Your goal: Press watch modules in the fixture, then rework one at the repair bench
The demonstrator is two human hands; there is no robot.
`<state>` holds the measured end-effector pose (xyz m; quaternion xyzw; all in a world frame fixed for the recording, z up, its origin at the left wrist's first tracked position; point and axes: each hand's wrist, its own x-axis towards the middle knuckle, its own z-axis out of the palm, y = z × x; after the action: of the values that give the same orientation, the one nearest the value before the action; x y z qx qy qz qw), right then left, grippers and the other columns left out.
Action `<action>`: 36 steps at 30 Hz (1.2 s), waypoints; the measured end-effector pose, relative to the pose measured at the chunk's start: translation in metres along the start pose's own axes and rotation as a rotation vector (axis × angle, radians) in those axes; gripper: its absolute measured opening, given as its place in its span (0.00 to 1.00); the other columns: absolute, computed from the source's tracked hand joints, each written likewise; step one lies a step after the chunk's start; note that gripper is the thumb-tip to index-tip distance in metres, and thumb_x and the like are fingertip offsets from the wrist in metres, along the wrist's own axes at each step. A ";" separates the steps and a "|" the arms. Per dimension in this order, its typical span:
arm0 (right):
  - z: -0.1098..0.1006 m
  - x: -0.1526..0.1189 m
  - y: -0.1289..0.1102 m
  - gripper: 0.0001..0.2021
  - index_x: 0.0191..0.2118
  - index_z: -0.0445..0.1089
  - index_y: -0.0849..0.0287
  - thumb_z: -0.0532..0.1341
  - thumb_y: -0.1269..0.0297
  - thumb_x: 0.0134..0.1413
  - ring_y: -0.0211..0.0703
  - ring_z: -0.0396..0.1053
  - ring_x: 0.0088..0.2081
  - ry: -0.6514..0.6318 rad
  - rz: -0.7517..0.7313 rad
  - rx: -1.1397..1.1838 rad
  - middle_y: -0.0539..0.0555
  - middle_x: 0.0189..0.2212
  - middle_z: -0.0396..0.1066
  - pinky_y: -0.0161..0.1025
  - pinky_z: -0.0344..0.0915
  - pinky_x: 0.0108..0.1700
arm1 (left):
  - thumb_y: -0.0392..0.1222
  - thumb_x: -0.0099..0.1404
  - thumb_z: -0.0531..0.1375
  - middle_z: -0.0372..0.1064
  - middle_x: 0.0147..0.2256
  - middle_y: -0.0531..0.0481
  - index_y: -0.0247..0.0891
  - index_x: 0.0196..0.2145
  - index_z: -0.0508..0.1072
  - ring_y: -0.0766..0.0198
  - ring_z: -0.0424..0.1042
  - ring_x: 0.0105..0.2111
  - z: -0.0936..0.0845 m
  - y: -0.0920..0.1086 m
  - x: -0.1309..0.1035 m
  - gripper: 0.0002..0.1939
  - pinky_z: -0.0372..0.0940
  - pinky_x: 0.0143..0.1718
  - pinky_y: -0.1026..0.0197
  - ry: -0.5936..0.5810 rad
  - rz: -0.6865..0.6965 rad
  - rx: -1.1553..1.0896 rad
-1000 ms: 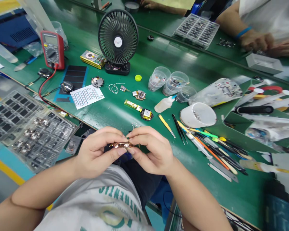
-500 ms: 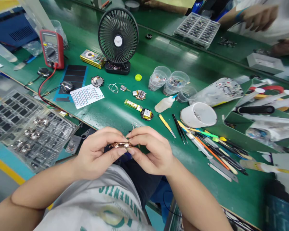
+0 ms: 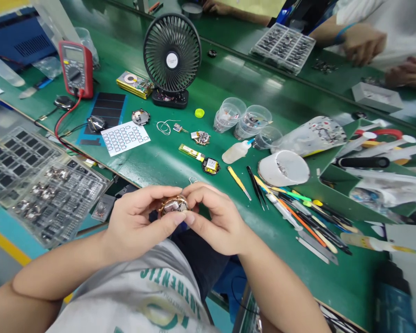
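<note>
Between my two hands, near the bench's front edge, is a copper-coloured round watch case (image 3: 174,205) with silvery parts inside it. My left hand (image 3: 142,219) grips its left side with thumb and fingers. On the right edge, the thumb and fingers of my right hand (image 3: 217,215) pinch it. The case is tilted so its open inner face shows in part; the fingers cover its rim. Beyond my hands lie a round watch part with a yellow-edged battery (image 3: 210,165), another opened watch movement (image 3: 201,137) and yellow tweezers (image 3: 239,182).
A black fan (image 3: 172,58) stands at the back, with a red multimeter (image 3: 76,69) to its left. Clear cups (image 3: 253,121), a white tub (image 3: 283,167) and many pens and tools (image 3: 308,217) are at right. Parts trays (image 3: 55,203) sit lower left. A co-worker's hand (image 3: 364,44) is across the bench.
The watch case has turned in my fingers from edge-on to tilted, so its inside now shows. Both hands still hold it. The co-worker's hand across the bench has shifted left.
</note>
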<state>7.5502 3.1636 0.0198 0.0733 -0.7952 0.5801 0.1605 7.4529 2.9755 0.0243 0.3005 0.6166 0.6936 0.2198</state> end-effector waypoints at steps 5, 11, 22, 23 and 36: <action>-0.001 0.000 0.000 0.08 0.37 0.69 0.56 0.65 0.62 0.70 0.42 0.74 0.39 -0.017 0.021 0.061 0.54 0.37 0.75 0.39 0.74 0.43 | 0.28 0.59 0.73 0.86 0.39 0.55 0.48 0.50 0.84 0.68 0.85 0.35 0.002 0.001 0.002 0.23 0.79 0.39 0.72 0.004 -0.058 -0.073; 0.002 0.001 -0.001 0.07 0.37 0.69 0.56 0.66 0.65 0.68 0.40 0.73 0.37 -0.016 0.041 0.046 0.54 0.37 0.75 0.38 0.72 0.41 | 0.29 0.61 0.71 0.85 0.36 0.58 0.48 0.45 0.85 0.72 0.82 0.31 0.005 0.007 0.006 0.17 0.77 0.35 0.74 0.028 -0.169 -0.083; 0.004 0.000 0.001 0.05 0.41 0.69 0.55 0.66 0.71 0.67 0.41 0.76 0.42 0.077 -0.161 -0.159 0.55 0.39 0.76 0.40 0.77 0.45 | 0.34 0.64 0.70 0.83 0.36 0.54 0.45 0.42 0.84 0.70 0.80 0.34 0.000 0.003 0.009 0.09 0.75 0.37 0.71 -0.047 -0.099 0.050; 0.004 0.000 0.002 0.05 0.42 0.69 0.55 0.66 0.71 0.67 0.41 0.77 0.43 0.077 -0.172 -0.167 0.55 0.40 0.76 0.39 0.77 0.45 | 0.34 0.65 0.70 0.83 0.37 0.54 0.45 0.42 0.84 0.70 0.80 0.35 -0.001 0.003 0.009 0.09 0.75 0.39 0.71 -0.053 -0.067 0.073; 0.003 -0.001 0.005 0.07 0.45 0.70 0.56 0.67 0.72 0.67 0.43 0.79 0.45 0.061 -0.211 -0.223 0.57 0.42 0.78 0.41 0.80 0.47 | 0.32 0.69 0.67 0.82 0.40 0.52 0.43 0.47 0.81 0.69 0.80 0.41 -0.008 -0.001 0.010 0.11 0.75 0.44 0.69 -0.129 0.203 0.225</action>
<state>7.5487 3.1620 0.0143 0.1204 -0.8372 0.4703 0.2517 7.4401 2.9759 0.0246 0.4280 0.6413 0.6182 0.1528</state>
